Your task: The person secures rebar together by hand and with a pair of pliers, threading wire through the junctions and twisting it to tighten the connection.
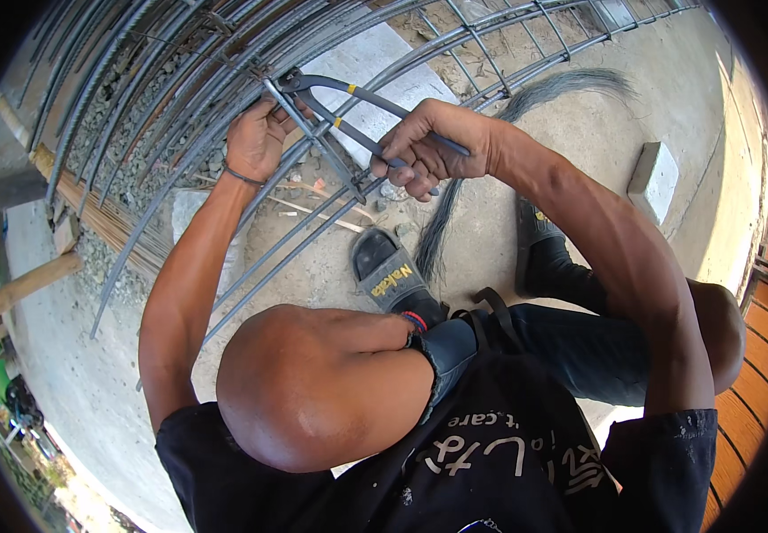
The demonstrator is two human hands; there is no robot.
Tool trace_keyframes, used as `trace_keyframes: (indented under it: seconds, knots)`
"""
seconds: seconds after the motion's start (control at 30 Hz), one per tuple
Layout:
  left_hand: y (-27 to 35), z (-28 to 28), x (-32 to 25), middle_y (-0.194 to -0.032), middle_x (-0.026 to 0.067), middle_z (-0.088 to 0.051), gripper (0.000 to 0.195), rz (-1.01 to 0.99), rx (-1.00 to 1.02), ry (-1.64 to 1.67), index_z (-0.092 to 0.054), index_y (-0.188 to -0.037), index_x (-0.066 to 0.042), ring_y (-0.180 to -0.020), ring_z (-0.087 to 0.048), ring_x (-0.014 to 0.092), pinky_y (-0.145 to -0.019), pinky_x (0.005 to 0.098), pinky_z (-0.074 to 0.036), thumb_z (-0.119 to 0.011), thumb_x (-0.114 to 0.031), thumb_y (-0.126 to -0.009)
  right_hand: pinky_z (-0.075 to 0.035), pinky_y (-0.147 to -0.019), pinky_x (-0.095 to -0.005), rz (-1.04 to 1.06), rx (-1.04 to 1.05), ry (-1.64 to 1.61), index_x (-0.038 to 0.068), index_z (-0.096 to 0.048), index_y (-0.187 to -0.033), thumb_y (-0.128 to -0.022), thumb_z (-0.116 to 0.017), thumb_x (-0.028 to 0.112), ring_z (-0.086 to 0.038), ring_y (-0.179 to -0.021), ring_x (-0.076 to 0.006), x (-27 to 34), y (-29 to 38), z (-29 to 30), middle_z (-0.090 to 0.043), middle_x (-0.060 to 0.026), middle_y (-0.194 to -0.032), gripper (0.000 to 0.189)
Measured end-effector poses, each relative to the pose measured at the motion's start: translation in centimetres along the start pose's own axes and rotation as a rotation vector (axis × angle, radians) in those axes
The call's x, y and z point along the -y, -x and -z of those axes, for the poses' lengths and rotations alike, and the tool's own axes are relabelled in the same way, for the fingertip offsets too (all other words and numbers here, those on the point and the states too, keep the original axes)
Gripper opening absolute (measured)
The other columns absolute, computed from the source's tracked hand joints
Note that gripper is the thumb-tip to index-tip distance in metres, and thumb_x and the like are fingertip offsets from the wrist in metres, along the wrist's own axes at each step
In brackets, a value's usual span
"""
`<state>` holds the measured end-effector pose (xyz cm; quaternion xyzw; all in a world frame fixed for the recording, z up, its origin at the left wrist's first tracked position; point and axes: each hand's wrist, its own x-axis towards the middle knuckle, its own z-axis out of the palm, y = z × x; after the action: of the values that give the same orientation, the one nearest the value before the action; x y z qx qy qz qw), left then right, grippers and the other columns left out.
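Observation:
My right hand (pixel 434 146) grips the grey handles of end-cutting nippers (pixel 357 110), which have yellow bands and stand partly spread. Their jaws (pixel 294 81) are at the upper corner of a square steel stirrup (pixel 311 130) on a rebar cage (pixel 417 63). Below that corner, my left hand (pixel 254 140) has its fingers curled around the stirrup, with some fingertips visible behind the bar. Whether tie wire sits between the jaws is too small to tell. A long bundle of thin tie wire (pixel 444 226) curves over the concrete floor beneath my right forearm.
Many loose ribbed rebars (pixel 121 113) lie over gravel (pixel 104 120) at upper left. Concrete blocks rest on the floor, one (pixel 654 180) at right and a flat slab (pixel 364 60) under the cage. My sandalled foot (pixel 387 270) is close to the cage's long bars. A wooden beam (pixel 21 293) juts in at left.

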<state>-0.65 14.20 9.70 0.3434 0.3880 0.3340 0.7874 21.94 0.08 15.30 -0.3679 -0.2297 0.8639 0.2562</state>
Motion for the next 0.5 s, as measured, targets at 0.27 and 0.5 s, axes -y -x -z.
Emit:
trace_keyframes:
  seconds: [0.27, 0.5]
  knots:
    - [-0.9, 1.4, -0.2, -0.092, 0.0168, -0.060, 0.018, 0.030, -0.009, 0.048, -0.055, -0.096, 0.002, -0.088, -0.061, 0.028, -0.086, 0.0476, -0.051, -0.039, -0.007, -0.093, -0.051, -0.061, -0.0441, 0.428, -0.847, 1.539, -0.008, -0.044, -0.119, -0.074, -0.071, 0.025, -0.061, -0.074, -0.0374, 0.3, 1.8, -6.2, -0.058, -0.0262, -0.087, 0.062]
    - [-1.3, 1.9, -0.1, -0.094, 0.0157, -0.060, 0.016, 0.033, 0.057, 0.105, -0.056, -0.093, 0.000, -0.089, -0.061, 0.029, -0.084, 0.0482, -0.052, -0.041, -0.007, -0.092, -0.045, -0.081, -0.0559, 0.329, -1.097, 2.190, 0.000, -0.036, -0.136, -0.079, -0.057, 0.015, -0.043, -0.109, -0.0350, -2.3, 0.5, -7.0, -0.041, -0.0283, -0.119, 0.062]
